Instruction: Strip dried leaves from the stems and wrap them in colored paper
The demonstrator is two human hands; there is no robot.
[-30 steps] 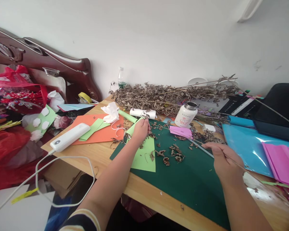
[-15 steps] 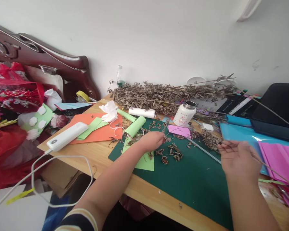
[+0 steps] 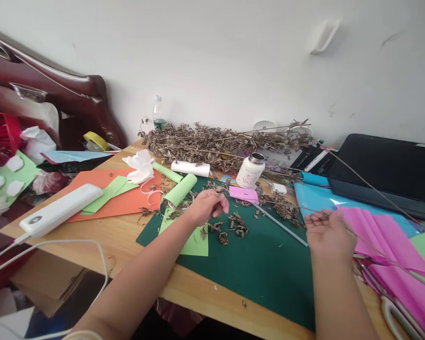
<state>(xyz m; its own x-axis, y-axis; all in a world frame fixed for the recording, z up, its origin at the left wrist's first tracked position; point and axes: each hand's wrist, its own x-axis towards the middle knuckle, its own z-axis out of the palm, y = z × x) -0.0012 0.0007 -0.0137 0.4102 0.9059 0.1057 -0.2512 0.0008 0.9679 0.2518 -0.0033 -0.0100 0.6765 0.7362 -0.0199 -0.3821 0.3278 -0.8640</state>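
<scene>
My right hand (image 3: 330, 233) is closed around a thin dry plant stem (image 3: 370, 245), which runs out past the wrist to the lower right. The stem's leafy end (image 3: 285, 207), brown and crumpled, lies on the dark green mat (image 3: 262, 274) to the left of that hand. Over the mat's left part hovers my left hand (image 3: 209, 206), its fingers loosely bent and apart, with no held thing visible. Loose dry leaves (image 3: 238, 224) lie just right of it. Beside the fingers is a pink paper piece (image 3: 243, 194) with a clear stick (image 3: 283, 225).
A large heap of dried plants (image 3: 205, 146) lies along the wall. A white bottle without a lid (image 3: 250, 171) stands before it. Rolled green paper (image 3: 180, 190), a power bank (image 3: 62, 210) and orange paper (image 3: 102, 189) are at left; pink paper (image 3: 382, 236), scissors (image 3: 396, 307) and a black laptop (image 3: 385, 174) at right.
The view has turned to the right, so everything sits further left. My left hand's fingers have loosened from a pinch near the leaves. My right hand still holds the stem.
</scene>
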